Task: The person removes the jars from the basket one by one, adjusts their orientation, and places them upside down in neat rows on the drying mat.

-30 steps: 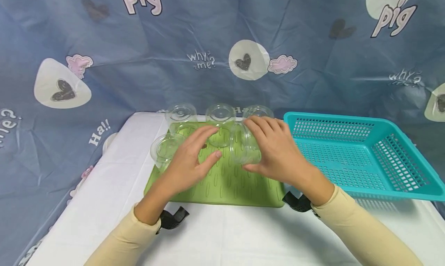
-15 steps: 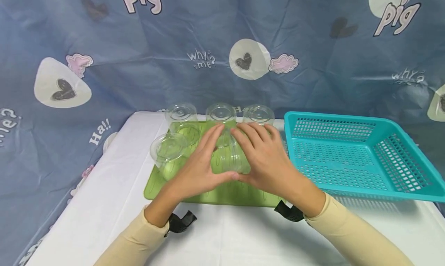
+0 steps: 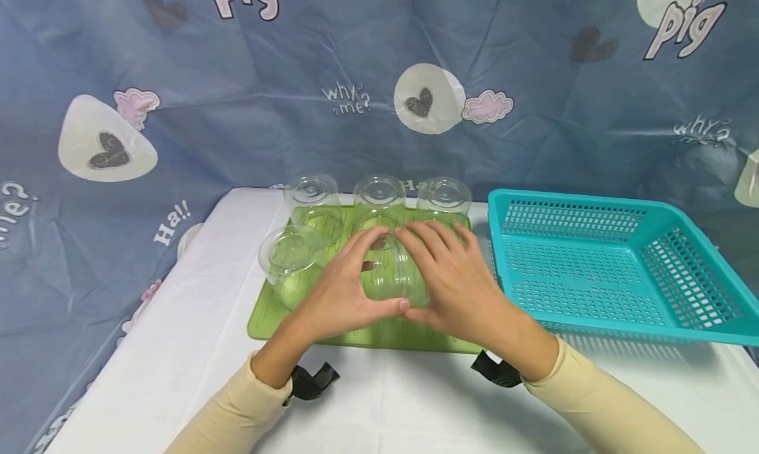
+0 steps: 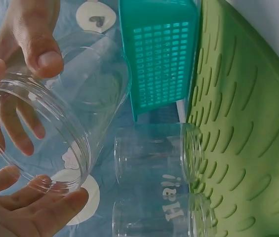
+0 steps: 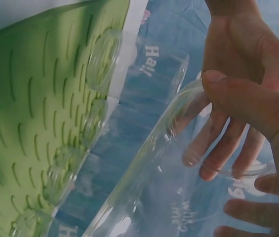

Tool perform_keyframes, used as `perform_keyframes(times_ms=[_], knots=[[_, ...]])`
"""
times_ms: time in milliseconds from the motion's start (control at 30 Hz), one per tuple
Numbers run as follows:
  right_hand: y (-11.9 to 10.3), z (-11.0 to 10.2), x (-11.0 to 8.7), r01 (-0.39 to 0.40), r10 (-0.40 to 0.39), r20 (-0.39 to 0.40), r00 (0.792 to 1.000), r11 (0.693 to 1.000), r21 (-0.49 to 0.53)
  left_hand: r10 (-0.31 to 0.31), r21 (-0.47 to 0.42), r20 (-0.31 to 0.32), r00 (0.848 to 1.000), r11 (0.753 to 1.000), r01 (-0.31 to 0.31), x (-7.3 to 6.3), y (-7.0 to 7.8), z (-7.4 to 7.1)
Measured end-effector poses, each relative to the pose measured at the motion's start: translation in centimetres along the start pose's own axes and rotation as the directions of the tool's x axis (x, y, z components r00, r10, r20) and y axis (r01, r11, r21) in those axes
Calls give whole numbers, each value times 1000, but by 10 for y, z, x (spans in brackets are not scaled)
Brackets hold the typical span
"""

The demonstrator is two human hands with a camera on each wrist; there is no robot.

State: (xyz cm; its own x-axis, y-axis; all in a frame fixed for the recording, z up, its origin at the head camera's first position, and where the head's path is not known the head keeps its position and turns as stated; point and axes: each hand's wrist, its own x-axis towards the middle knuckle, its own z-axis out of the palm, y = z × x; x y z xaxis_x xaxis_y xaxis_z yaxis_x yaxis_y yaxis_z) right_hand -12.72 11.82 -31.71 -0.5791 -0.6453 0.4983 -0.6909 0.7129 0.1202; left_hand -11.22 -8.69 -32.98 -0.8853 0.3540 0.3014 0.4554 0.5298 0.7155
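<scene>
A clear jar with a threaded mouth lies sideways between my two hands, above a green ridged drying mat. My right hand grips its body, fingers over the far side and thumb beneath. At the mouth, my left hand curls thumb and fingers round the threaded rim. The thumbs meet at the near side of the jar. In the left wrist view the jar's mouth faces the left palm. Behind the hands, several similar jars stand upside down on the mat, one at its front left.
To the right of the mat stands a turquoise plastic basket with perforated walls and nothing in it. A white cloth covers the table. Behind it hangs a blue printed curtain.
My left hand has moved right onto the jar's mouth. The right hand has shifted slightly left and nearer with the jar, and the two thumbs have come together.
</scene>
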Motion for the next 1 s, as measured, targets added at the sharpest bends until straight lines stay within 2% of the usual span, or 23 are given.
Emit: perform_keyframes(times_ms=[200, 400, 567, 833, 933, 1000], knots=[[5, 2, -4, -24, 23, 14, 1000, 998, 53, -4, 56, 1, 1000, 998, 4, 0, 1, 0], [6, -2, -15, -39, 37, 27, 999, 995, 95, 44, 91, 17, 999, 995, -46, -4, 0, 1], [10, -2, -20, -40, 36, 47, 998, 994, 102, 71, 65, 27, 997, 995, -73, -7, -2, -1], [20, -3, -30, -85, 75, 68, 995, 986, 146, 93, 42, 27, 995, 995, -94, -8, -5, -4], [23, -3, -35, -102, 96, 37, 995, 970, 220, 85, -15, 19, 996, 996, -85, -9, -5, -5], [25, -2, -39, -119, 121, 13, 993, 946, 302, 94, -74, 2, 996, 993, -94, -10, -7, -7]])
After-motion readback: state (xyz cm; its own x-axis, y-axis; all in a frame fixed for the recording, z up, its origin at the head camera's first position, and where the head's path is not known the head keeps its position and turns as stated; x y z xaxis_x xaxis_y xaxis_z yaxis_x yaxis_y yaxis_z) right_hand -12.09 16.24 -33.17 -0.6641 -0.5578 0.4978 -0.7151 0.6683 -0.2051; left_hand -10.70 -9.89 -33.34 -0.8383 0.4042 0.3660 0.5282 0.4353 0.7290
